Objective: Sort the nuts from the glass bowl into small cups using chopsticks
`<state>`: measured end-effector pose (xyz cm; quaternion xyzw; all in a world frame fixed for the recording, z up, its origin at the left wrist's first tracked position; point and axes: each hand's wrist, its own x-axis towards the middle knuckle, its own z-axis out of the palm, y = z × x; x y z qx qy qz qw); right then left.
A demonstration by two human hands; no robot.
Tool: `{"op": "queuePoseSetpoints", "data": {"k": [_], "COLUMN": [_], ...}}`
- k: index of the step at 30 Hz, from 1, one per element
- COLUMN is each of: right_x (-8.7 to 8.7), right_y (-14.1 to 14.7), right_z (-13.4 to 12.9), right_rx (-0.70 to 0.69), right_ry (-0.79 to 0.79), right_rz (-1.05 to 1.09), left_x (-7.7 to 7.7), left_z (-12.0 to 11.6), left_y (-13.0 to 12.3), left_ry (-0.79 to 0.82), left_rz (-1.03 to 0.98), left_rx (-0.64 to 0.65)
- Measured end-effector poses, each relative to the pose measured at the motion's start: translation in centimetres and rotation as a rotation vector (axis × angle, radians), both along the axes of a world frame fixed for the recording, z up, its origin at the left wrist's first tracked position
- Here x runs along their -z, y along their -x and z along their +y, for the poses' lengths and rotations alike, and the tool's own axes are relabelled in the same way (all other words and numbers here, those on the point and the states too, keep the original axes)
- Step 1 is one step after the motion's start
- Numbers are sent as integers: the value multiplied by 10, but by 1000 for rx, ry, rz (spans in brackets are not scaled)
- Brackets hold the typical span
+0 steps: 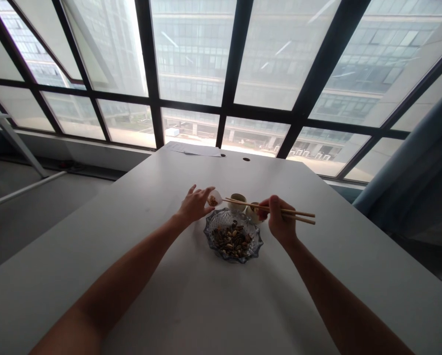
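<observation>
My left hand point(195, 204) has its thumb and fingers around the near left side of a small white cup point(215, 198) with brownish bits inside. In my right hand point(281, 219) is a pair of wooden chopsticks point(298, 215), their tips pointing left, close to the white cup's right rim. Below the chopsticks stands a scalloped glass bowl point(258, 246) of mixed brown dried pieces. Behind it is a greenish cup point(237, 198); another pale cup point(251, 214) is partly hidden by the chopsticks and my right hand. Whether the tips hold anything is too small to tell.
A white table point(161, 296) spreads under everything. Papers point(194, 149) lie at its far edge, near two dark round holes. Large dark-framed windows rise beyond, with a blue-grey curtain point(409, 177) at the right and a white metal frame point(24, 148) at the left.
</observation>
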<state>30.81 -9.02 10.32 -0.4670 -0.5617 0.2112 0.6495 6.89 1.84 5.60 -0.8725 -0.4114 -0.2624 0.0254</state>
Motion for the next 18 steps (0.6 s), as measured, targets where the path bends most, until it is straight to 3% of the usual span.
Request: {"op": "queuePoseSetpoints", "data": {"k": [5,11,14,18], "right_x": [2,14,12,10], "right_y": [-19,-28,-31,-29], "right_z": [-24,-33,-34,-28], "right_rx": [54,-82,-155,-124], "right_ry": [131,209,231,228], "right_rz": [-34,-264,-323,-223], "left_x": [1,5,6,10], "left_z": [2,4,-4,-25], "left_y": [-3,3,15,32], "left_ry": [48,94,73,17], "left_rz": [25,-16,-44,-78], "left_rx": [-70,-60,-70,-60]}}
